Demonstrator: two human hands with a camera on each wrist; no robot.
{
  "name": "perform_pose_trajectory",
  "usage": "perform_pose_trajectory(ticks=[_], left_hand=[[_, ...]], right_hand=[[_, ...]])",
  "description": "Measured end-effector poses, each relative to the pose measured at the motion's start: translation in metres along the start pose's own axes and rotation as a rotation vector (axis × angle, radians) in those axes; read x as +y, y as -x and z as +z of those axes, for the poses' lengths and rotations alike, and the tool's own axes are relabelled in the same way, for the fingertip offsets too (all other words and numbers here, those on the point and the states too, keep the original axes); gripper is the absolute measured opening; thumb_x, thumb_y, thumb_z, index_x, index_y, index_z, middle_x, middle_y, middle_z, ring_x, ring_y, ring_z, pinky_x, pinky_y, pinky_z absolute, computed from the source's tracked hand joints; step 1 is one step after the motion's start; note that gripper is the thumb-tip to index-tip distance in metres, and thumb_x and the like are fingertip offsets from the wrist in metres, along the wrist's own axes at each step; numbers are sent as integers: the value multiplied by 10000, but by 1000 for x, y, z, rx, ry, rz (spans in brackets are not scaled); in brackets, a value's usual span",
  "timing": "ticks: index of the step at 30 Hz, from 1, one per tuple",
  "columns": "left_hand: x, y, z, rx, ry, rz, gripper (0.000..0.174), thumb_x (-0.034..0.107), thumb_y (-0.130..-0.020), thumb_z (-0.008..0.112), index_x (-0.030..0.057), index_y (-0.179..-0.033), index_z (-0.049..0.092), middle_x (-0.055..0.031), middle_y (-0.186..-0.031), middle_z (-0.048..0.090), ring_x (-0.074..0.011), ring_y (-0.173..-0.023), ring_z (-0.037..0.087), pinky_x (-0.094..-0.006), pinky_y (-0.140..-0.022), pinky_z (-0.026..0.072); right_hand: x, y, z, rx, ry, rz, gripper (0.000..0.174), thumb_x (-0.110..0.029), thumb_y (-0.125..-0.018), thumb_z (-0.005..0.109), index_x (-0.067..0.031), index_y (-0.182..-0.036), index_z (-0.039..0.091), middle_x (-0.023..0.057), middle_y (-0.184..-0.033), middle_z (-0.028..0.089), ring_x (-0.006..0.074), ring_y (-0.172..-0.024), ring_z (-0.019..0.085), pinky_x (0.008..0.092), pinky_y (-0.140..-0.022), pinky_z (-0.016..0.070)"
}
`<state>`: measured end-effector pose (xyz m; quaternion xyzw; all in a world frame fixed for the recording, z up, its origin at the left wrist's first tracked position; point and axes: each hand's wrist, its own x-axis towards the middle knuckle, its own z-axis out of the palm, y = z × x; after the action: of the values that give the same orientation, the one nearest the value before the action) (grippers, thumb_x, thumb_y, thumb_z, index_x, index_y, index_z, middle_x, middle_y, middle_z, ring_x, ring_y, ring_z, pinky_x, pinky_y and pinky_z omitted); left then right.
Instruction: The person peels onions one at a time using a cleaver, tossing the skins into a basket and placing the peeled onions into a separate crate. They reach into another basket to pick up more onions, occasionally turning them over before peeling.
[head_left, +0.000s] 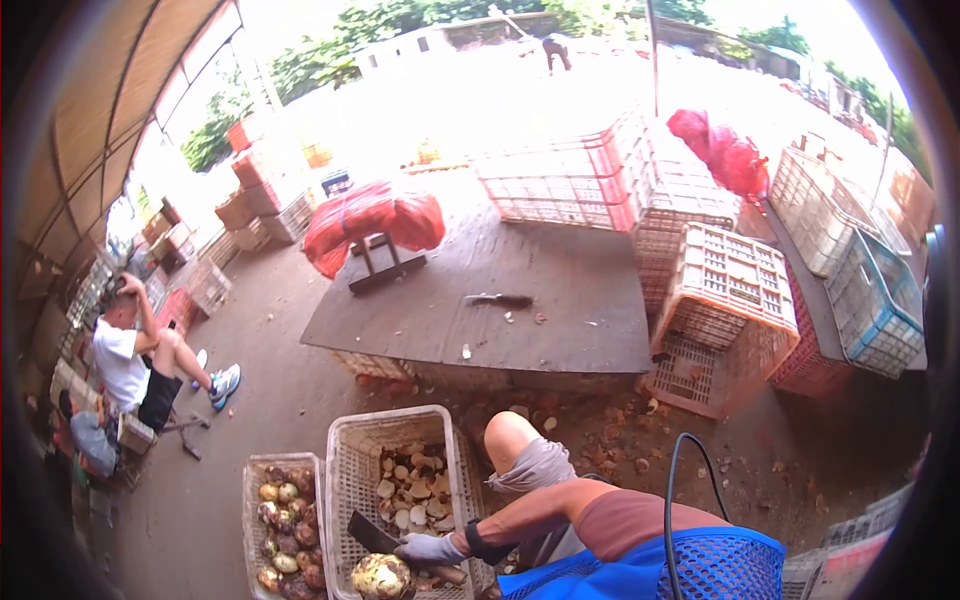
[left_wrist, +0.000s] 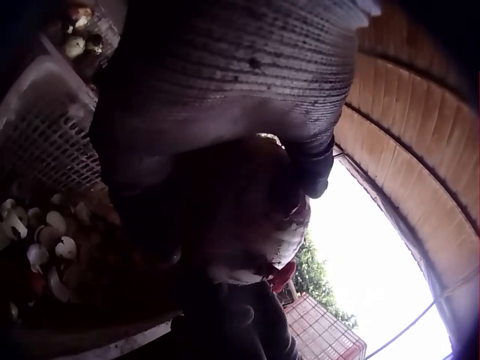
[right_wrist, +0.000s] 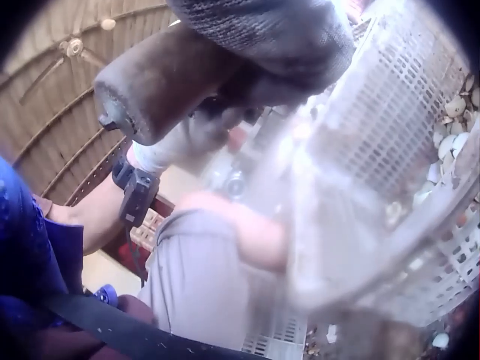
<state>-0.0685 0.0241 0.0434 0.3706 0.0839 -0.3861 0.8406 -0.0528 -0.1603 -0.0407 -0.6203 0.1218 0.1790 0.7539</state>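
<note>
My right gloved hand (head_left: pixel 430 549) grips the wooden handle (right_wrist: pixel 154 86) of a cleaver. The dark cleaver blade (head_left: pixel 372 532) lies just over a large, round root vegetable (head_left: pixel 381 577), pale with brown patches. In the left wrist view, my left gloved hand (left_wrist: pixel 240 82) curls over the root vegetable (left_wrist: pixel 259 240), mostly in shadow; other gloved fingers (left_wrist: pixel 244 319) show just below it. Under both hands is a white plastic crate (head_left: pixel 388 420) with pale cut pieces (head_left: pixel 412 490) in it.
A narrower crate (head_left: pixel 252 490) of whole roots stands alongside. Ahead is a low dark table (head_left: pixel 560 270) bearing a knife (head_left: pixel 500 300) and a red mesh sack (head_left: pixel 375 220). Stacked crates (head_left: pixel 725 290) rise to the right. A seated person (head_left: pixel 130 360) is at the left.
</note>
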Motion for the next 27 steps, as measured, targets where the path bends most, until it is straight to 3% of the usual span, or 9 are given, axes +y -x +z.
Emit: perform_pose_trajectory(ticks=[4, 7, 10, 11, 15, 18, 22, 23, 27], left_hand=[[-14, -25, -48, -36, 167, 66, 701, 340, -812, 727, 12, -1360, 437, -158, -1375, 481, -339, -1262, 459, -538, -1082, 363], [-28, -25, -43, -75, 275, 82, 680, 349, -829, 709, 2, -1349, 444, -163, -1363, 492, -328, -1255, 467, -532, -1078, 370], [-36, -42, -74, -173, 201, 81, 679, 379, -840, 695, -6, -1342, 448, -179, -1351, 505, -330, -1236, 487, -518, -1068, 386], [-38, -53, -93, -161, 204, 76, 697, 389, -833, 702, -1, -1350, 443, -185, -1356, 503, -333, -1237, 489, -516, -1070, 385], [-42, -50, -87, -137, 175, 91, 676, 376, -856, 663, 0, -1364, 424, -178, -1373, 486, -319, -1256, 472, -497, -1081, 374], [-44, -49, -83, -137, 161, 89, 660, 365, -872, 634, 1, -1375, 410, -173, -1386, 474, -308, -1270, 459, -482, -1090, 365], [-43, -49, -83, -138, 141, 90, 640, 352, -894, 595, 2, -1390, 391, -166, -1403, 458, -294, -1289, 442, -463, -1101, 353], [-44, -50, -84, -141, 137, 87, 635, 348, -900, 585, 3, -1394, 386, -164, -1408, 453, -290, -1293, 438, -458, -1104, 351], [-44, -51, -89, -150, 117, 88, 615, 334, -922, 546, 4, -1409, 367, -157, -1425, 437, -276, -1312, 421, -439, -1115, 339]], right_hand=[[25, -15, -1, 92, 274, -274, 338, -284, -888, 486, 26, -945, 606, 120, -712, 631, 264, -624, 628, 393, -567, 493], [-1, 22, -2, 64, 38, -59, 334, -279, -927, 442, 22, -967, 581, 153, -713, 621, 307, -609, 646, 406, -538, 508], [32, 1, -10, 210, 315, -236, 358, -295, -932, 435, 21, -1001, 588, 146, -729, 640, 271, -602, 648, 387, -531, 510], [27, 7, -13, 174, 307, -160, 359, -287, -929, 439, 12, -1072, 577, 153, -773, 663, 285, -674, 665, 402, -590, 519], [-40, 81, -16, 165, 529, -292, 389, -301, -918, 493, -22, -1186, 534, 192, -796, 659, 359, -740, 656, 443, -641, 514], [-30, 80, -14, 288, 856, -570, 413, -318, -921, 519, -37, -1224, 516, 223, -809, 650, 399, -741, 638, 463, -634, 502], [-37, 96, -6, 329, 901, -895, 392, -222, -883, 580, -79, -1242, 514, 172, -723, 603, 371, -623, 610, 465, -538, 467], [-40, 94, -2, 383, 856, -1085, 403, -192, -846, 619, -98, -1228, 529, 137, -669, 555, 338, -563, 583, 452, -490, 446], [-46, 105, -2, 337, 1045, -1199, 386, -182, -855, 590, -102, -1229, 533, 114, -652, 537, 323, -541, 572, 441, -465, 435]])
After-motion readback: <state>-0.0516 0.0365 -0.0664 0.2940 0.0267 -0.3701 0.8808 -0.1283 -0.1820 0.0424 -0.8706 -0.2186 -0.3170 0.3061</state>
